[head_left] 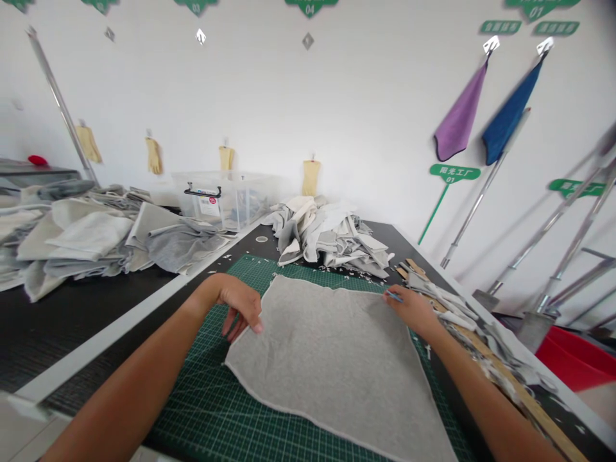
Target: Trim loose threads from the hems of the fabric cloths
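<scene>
While a grey fleece panel (332, 366) is lying flat on a green cutting mat (192, 404), the left hand (237, 307) is curling loosely at its upper-left edge, fingertips touching the cloth, though the view doesn't show whether they are pinching it; the right hand (409, 312) is closing on a slim blue tool (393, 296) at the panel's far edge; a wooden ruler (517, 385) and scattered offcuts (462, 321) are lying beside that hand on the counter (385, 237); a heap of grey and white fabric pieces (327, 234) is sitting beyond the mat; folded stacks of cloth (86, 237) and a clear plastic box (226, 199) are resting further left.
</scene>
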Demonstrator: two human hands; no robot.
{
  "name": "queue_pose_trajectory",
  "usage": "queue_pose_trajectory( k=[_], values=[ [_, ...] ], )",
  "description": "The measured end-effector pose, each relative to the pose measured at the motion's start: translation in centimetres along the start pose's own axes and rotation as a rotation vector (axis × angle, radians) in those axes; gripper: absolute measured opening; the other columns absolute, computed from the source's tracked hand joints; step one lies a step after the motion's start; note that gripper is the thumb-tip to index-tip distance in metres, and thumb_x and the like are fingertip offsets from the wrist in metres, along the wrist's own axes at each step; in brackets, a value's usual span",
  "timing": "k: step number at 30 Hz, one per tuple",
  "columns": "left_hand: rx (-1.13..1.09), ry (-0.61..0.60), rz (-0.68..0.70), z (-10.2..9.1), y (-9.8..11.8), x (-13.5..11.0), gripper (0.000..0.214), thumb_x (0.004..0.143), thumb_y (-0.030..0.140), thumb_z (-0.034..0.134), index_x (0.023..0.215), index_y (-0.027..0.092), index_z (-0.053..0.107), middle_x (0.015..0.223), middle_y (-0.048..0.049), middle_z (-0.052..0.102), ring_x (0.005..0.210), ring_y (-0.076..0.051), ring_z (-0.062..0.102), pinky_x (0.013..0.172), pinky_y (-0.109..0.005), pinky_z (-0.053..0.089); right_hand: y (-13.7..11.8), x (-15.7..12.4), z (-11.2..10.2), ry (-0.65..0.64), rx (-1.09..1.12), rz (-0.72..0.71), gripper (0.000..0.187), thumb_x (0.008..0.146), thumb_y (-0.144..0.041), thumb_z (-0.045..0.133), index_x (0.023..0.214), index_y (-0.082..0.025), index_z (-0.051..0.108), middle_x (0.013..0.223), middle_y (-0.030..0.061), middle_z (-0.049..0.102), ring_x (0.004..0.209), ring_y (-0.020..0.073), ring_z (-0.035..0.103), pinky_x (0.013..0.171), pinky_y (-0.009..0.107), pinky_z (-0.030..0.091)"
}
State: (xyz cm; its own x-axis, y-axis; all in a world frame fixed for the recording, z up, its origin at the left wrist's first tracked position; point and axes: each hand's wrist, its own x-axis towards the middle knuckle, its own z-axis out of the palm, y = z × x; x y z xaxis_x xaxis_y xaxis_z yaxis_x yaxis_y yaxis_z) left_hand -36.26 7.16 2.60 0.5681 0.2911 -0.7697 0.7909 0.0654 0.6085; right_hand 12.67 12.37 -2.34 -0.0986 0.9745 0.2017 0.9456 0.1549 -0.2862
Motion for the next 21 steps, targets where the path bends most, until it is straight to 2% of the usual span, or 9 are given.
queue_pose_trajectory(
  k=[2,6,8,11,12,14,17,19,21],
  values=[
    [-0.051,0.173,-0.064,-0.3,-0.2,0.9,0.049,0.077,0.062,0.065,0.072,0.014,0.07,0.078,-0.016,0.073,0.068,-0.025,0.07,0.055,-0.034,0.059,0.2,0.0,0.5,-0.003,-0.003,0.002,0.036,0.093,-0.05,0.046,0.108,-0.027,0.068,0.099,0.0052,0.074,0.09,0.0241,0.068,0.072,0.029,0.044],
    [-0.127,0.673,-0.19,-1.0,-0.9,1.8,0.042,0.077,0.056,0.064,0.083,0.014,0.065,0.083,-0.0142,0.073,0.065,-0.022,0.069,0.057,-0.034,0.06,0.5,0.1,1.3,-0.01,-0.012,-0.01,0.04,0.094,-0.052,0.042,0.113,-0.027,0.066,0.106,0.0064,0.073,0.093,0.0262,0.068,0.075,0.032,0.045],
    [-0.125,0.718,-0.187,-1.0,-1.0,1.7,0.035,0.076,0.048,0.067,0.088,0.015,0.064,0.082,-0.0112,0.073,0.065,-0.021,0.069,0.059,-0.033,0.06,0.6,0.2,1.6,0.001,-0.013,-0.009,0.041,0.094,-0.053,0.041,0.115,-0.026,0.065,0.105,0.0074,0.073,0.094,0.027,0.068,0.077,0.033,0.046],
    [-0.107,0.571,-0.172,-0.9,-0.8,1.6,0.031,0.077,0.043,0.065,0.091,0.015,0.065,0.081,-0.0105,0.072,0.068,-0.022,0.07,0.059,-0.033,0.059,0.6,0.3,1.8,0.019,-0.008,-0.006,0.044,0.095,-0.054,0.039,0.116,-0.026,0.065,0.101,0.0081,0.073,0.093,0.0276,0.068,0.077,0.034,0.046],
    [-0.102,0.572,-0.173,-0.9,-0.8,1.8,0.032,0.079,0.043,0.062,0.096,0.015,0.066,0.083,-0.0109,0.073,0.068,-0.022,0.07,0.059,-0.033,0.059,0.6,0.2,1.9,0.022,-0.008,-0.006,0.045,0.095,-0.055,0.039,0.116,-0.026,0.065,0.101,0.0082,0.073,0.093,0.0277,0.068,0.077,0.034,0.046],
    [-0.042,0.728,-0.161,-1.0,-0.9,2.4,0.037,0.084,0.041,0.055,0.11,0.017,0.064,0.09,-0.0106,0.073,0.072,-0.022,0.071,0.064,-0.034,0.059,0.5,0.2,2.0,0.026,-0.02,-0.001,0.046,0.095,-0.055,0.038,0.117,-0.025,0.065,0.1,0.0085,0.073,0.093,0.0282,0.068,0.076,0.034,0.046],
    [0.257,1.067,-0.067,-1.3,-1.4,3.8,0.038,0.087,0.034,0.052,0.121,0.022,0.063,0.102,-0.0091,0.072,0.091,-0.023,0.069,0.084,-0.036,0.056,0.5,0.0,2.2,0.023,-0.059,0.01,0.045,0.095,-0.056,0.038,0.118,-0.027,0.064,0.101,0.0083,0.074,0.092,0.0285,0.068,0.075,0.034,0.045],
    [0.463,1.163,-0.021,-1.5,-2.0,4.6,0.038,0.088,0.033,0.052,0.123,0.025,0.064,0.116,-0.0101,0.068,0.111,-0.027,0.063,0.099,-0.041,0.048,0.6,0.0,2.4,0.027,-0.088,0.011,0.045,0.096,-0.056,0.038,0.119,-0.028,0.063,0.101,0.0073,0.074,0.091,0.0283,0.069,0.074,0.034,0.045],
    [0.538,1.221,-0.105,-1.4,-2.7,5.1,0.044,0.09,0.039,0.051,0.131,0.026,0.06,0.132,-0.0141,0.06,0.126,-0.033,0.052,0.106,-0.051,0.041,0.7,-0.1,2.5,0.025,-0.108,0.009,0.044,0.096,-0.056,0.037,0.118,-0.029,0.063,0.099,0.0063,0.074,0.088,0.0278,0.069,0.072,0.033,0.044]
  ],
)
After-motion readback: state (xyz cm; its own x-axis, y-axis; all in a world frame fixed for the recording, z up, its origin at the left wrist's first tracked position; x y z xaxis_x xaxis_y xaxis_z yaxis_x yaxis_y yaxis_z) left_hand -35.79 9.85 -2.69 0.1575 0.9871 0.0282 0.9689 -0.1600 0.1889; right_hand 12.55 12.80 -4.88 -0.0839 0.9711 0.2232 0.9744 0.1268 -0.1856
